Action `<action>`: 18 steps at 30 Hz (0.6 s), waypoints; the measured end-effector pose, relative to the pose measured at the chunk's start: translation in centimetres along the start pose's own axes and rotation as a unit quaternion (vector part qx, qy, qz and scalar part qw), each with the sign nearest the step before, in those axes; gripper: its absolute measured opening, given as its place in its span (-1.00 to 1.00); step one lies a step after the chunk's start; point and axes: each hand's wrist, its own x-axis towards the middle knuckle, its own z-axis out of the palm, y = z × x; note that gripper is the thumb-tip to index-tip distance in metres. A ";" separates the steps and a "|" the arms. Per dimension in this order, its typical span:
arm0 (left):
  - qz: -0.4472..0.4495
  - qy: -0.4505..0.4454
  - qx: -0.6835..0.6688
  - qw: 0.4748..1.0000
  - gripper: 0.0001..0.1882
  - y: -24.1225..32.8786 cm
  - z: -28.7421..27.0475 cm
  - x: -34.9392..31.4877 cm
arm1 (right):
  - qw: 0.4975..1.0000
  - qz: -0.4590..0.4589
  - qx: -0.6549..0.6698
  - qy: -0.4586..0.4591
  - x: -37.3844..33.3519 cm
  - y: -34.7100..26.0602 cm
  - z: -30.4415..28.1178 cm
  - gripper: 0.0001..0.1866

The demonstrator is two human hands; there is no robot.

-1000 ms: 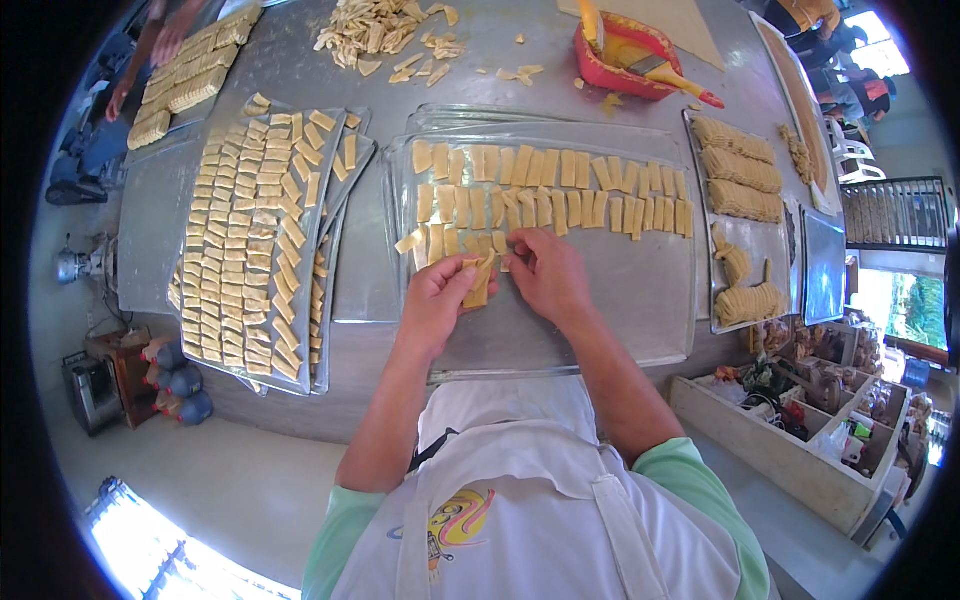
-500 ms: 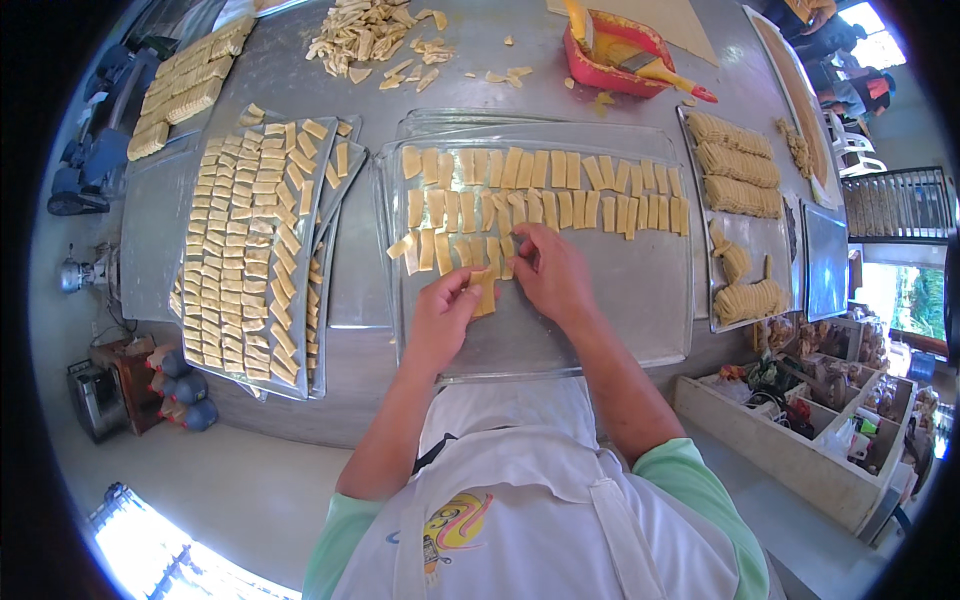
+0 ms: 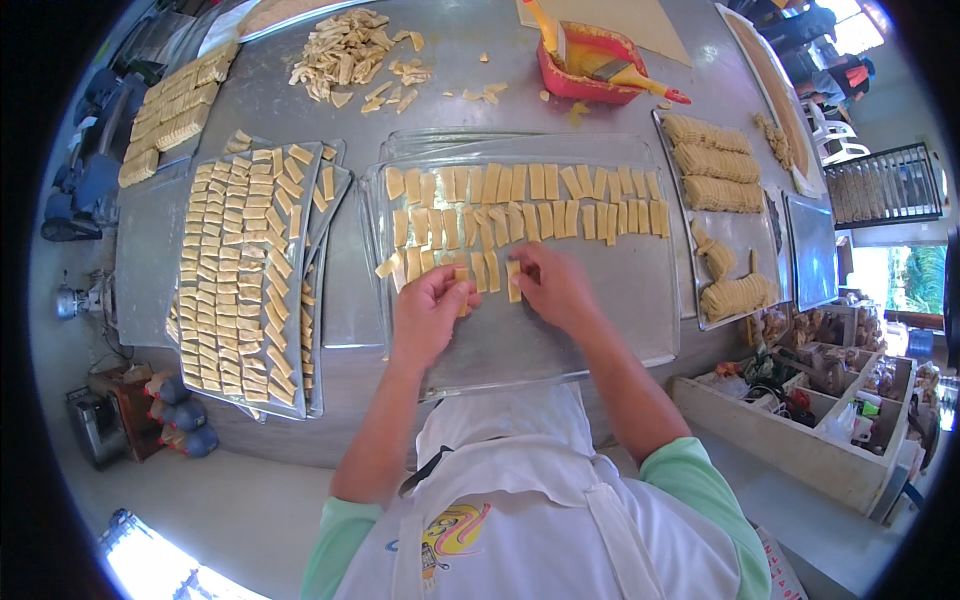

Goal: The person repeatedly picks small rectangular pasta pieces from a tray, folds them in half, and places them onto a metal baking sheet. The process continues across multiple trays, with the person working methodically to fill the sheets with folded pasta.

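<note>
- On your far left, a full tray (image 3: 240, 290) is sitting packed with pale dough strips in tight columns, pushed aside so it is staying out of your reach zone.
- Your left hand (image 3: 428, 315) is resting over the near-left part of the middle tray (image 3: 620, 310), fingers curled together around a small bunch of dough strips (image 3: 461, 297); holding spares there is keeping the supply right beside the row you are building.
- The row in progress (image 3: 470, 268) is running left to right across the tray, the third row down, just beyond your knuckles.
- Your right hand (image 3: 555, 290) is pinching one dough strip (image 3: 513, 280) between thumb and fingertips, closed on it at the row's right-hand end, so it is landing just beside its neighbour.
- That strip's long axis is pointing away from you, toward the far edge of the table, parallel to the pieces in the two finished rows (image 3: 530, 200) above it.
- Farther right, a tray of ridged rolls (image 3: 715, 175) is lying apart from your work, and a red bowl with a brush (image 3: 590, 65) is standing beyond the middle tray.
</note>
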 end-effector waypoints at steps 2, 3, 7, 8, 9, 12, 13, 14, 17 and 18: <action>-0.004 -0.035 -0.013 0.999 -0.67 -0.4 0.3 0.0 | 0.997 -0.016 -0.053 0.055 0.6 0.0 0.7 -0.69; 0.007 -0.063 -0.042 0.997 -0.66 -0.5 0.5 -0.1 | 0.995 -0.018 -0.057 0.080 0.6 -0.1 0.8 -0.70; 0.038 -0.083 0.054 0.994 -0.63 -0.8 1.9 0.5 | 0.996 -0.024 -0.039 0.076 -0.7 -0.5 0.2 -0.68; 0.068 -0.090 0.087 0.990 -0.62 -0.8 2.3 0.6 | 0.998 -0.029 0.005 0.051 -1.1 -0.6 -0.1 -0.69; 0.081 -0.095 0.117 0.985 -0.61 -0.7 2.8 0.6 | 0.998 -0.029 0.050 0.029 -1.6 -0.7 -0.2 -0.69; 0.023 -0.116 0.132 0.984 -0.59 -0.6 3.7 0.6 | 0.998 -0.023 0.038 0.041 -1.5 -0.7 -0.6 -0.71; 0.013 -0.112 0.111 0.987 -0.59 -0.6 3.8 0.5 | 0.998 -0.002 0.004 0.056 -1.3 -0.6 -0.6 -0.72; 0.002 -0.109 0.091 0.990 -0.59 -0.6 3.8 0.3 | 0.997 -0.023 -0.017 0.066 -1.0 -0.4 -0.6 -0.73; 0.004 -0.115 0.068 0.991 -0.58 -0.6 3.6 0.4 | 0.996 -0.018 -0.051 0.069 -0.5 0.1 -0.6 -0.74; -0.011 -0.112 0.058 0.992 -0.58 -0.6 3.6 0.6 | 0.998 -0.014 -0.036 0.054 -0.6 0.3 -0.6 -0.74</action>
